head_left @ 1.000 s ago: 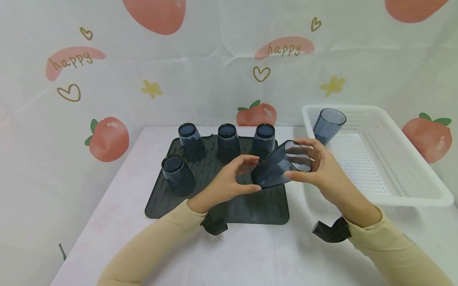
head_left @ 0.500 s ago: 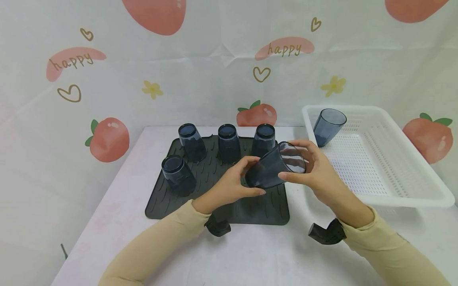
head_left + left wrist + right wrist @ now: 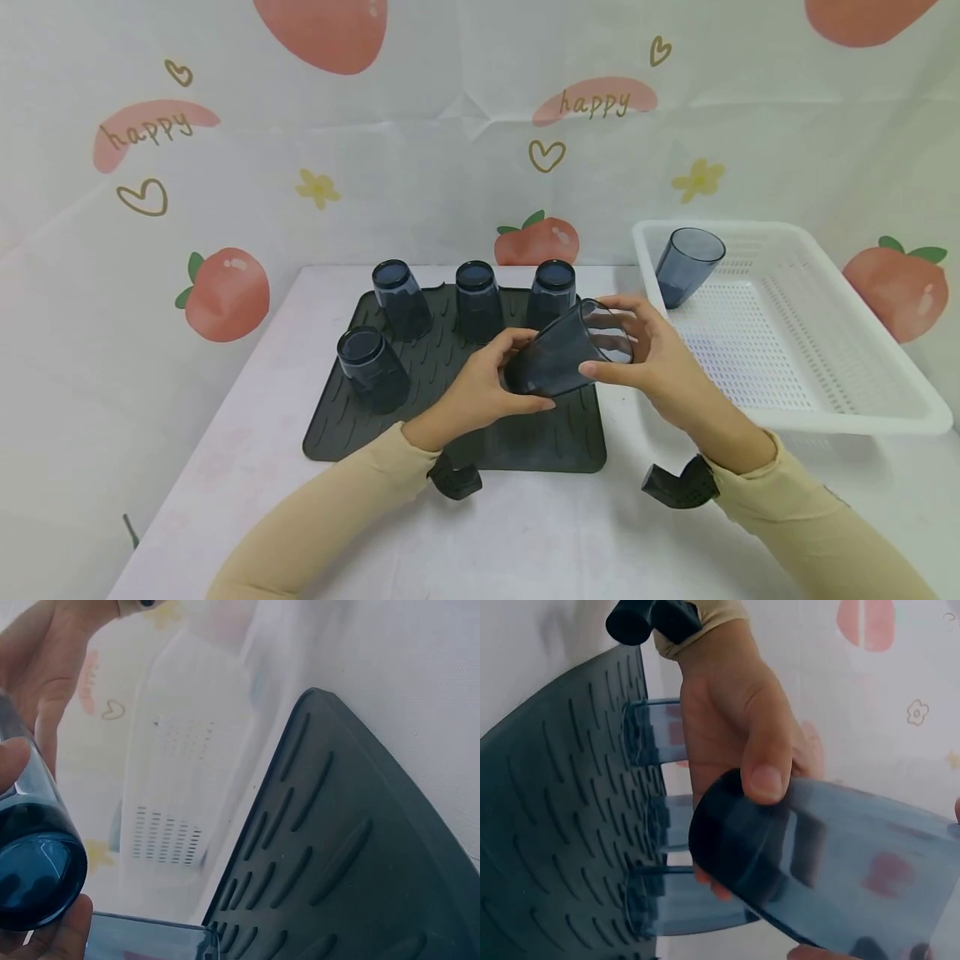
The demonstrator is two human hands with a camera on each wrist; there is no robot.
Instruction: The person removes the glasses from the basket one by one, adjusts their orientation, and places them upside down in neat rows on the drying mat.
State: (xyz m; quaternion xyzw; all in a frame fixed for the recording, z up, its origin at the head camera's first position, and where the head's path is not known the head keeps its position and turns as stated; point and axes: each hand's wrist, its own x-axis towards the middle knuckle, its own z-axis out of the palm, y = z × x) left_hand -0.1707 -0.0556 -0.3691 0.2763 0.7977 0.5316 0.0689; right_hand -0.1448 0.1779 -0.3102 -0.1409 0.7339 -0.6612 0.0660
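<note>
A blue-tinted drinking glass (image 3: 551,358) is held tilted above the right part of a dark ribbed drying mat (image 3: 525,450). Its base points left and its open rim points right, toward the basket. My left hand (image 3: 480,387) grips the base end, with the thumb (image 3: 767,776) on its side in the right wrist view. My right hand (image 3: 667,367) holds the rim end, thumb in front and fingers behind, seen through the clear wall. Three similar glasses stand upside down along the mat's back edge, the rightmost glass (image 3: 553,293) just behind the held one.
Another upside-down glass (image 3: 372,369) stands at the mat's left side. To the right sits a white perforated plastic basket (image 3: 847,421), with one glass (image 3: 686,271) leaning in its back left corner. A printed cloth (image 3: 420,183) hangs behind the table.
The glass and my right hand have shifted left. My left hand, earlier spread around the base with a gap, has closed onto it. The other glasses stay put.
</note>
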